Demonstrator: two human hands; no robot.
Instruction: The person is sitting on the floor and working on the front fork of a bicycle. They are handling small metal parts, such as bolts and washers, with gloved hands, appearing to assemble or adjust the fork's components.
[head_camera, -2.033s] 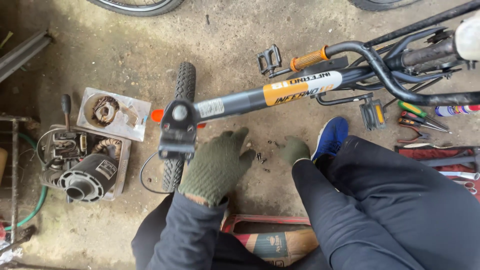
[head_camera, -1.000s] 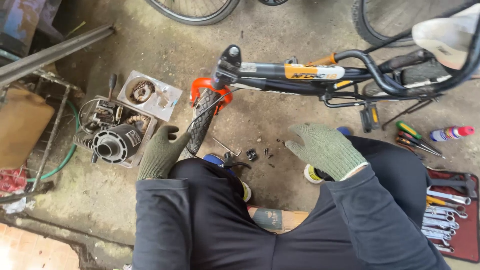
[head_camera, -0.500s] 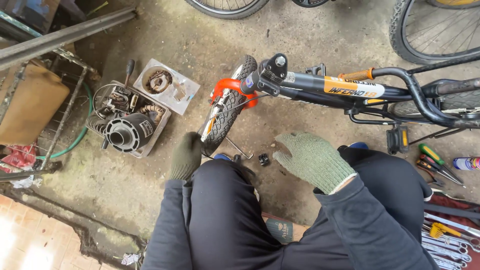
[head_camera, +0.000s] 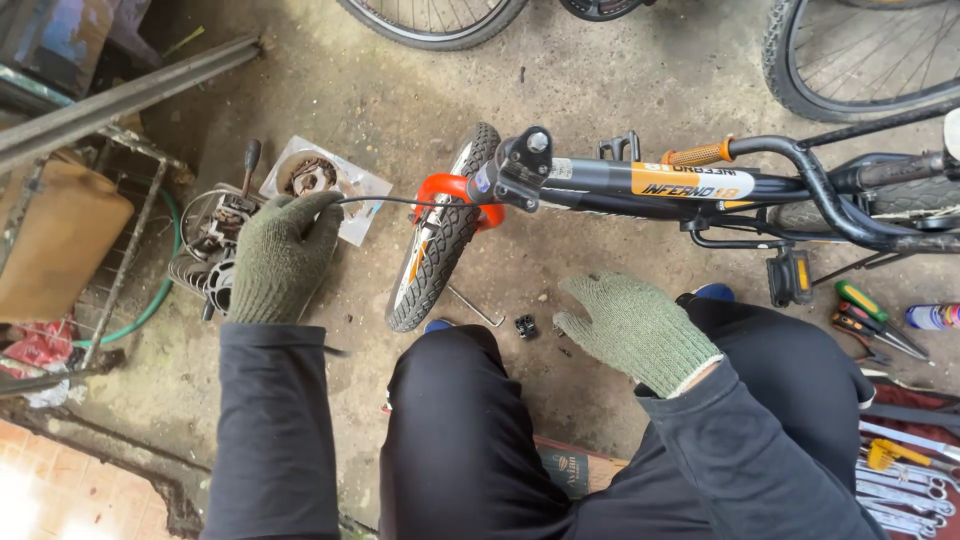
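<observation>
A small bicycle (head_camera: 600, 180) with a black frame, an orange label and an orange fork (head_camera: 445, 187) lies on the concrete floor in front of my knees. Its front wheel (head_camera: 440, 235) points toward me. My left hand (head_camera: 285, 255), in a green knit glove, is closed on the end of a thin black cable (head_camera: 400, 201) that runs right to the fork and head tube. My right hand (head_camera: 635, 330), also gloved, hovers with fingers spread and holds nothing, just right of a small black part (head_camera: 525, 325) and an angled hex key (head_camera: 478, 308) on the floor.
Motor parts (head_camera: 210, 250) and a white tray (head_camera: 355, 185) with a round part lie to the left. Screwdrivers (head_camera: 870, 315), a spray can (head_camera: 935, 315) and spanners (head_camera: 900, 475) lie at the right. Other bicycle wheels (head_camera: 440, 20) stand at the top. Metal bars (head_camera: 120, 95) cross the upper left.
My left hand has left the floor by the front wheel and moved up and left, now closed on the cable. My right hand stays hovering near the small parts. The view shifted.
</observation>
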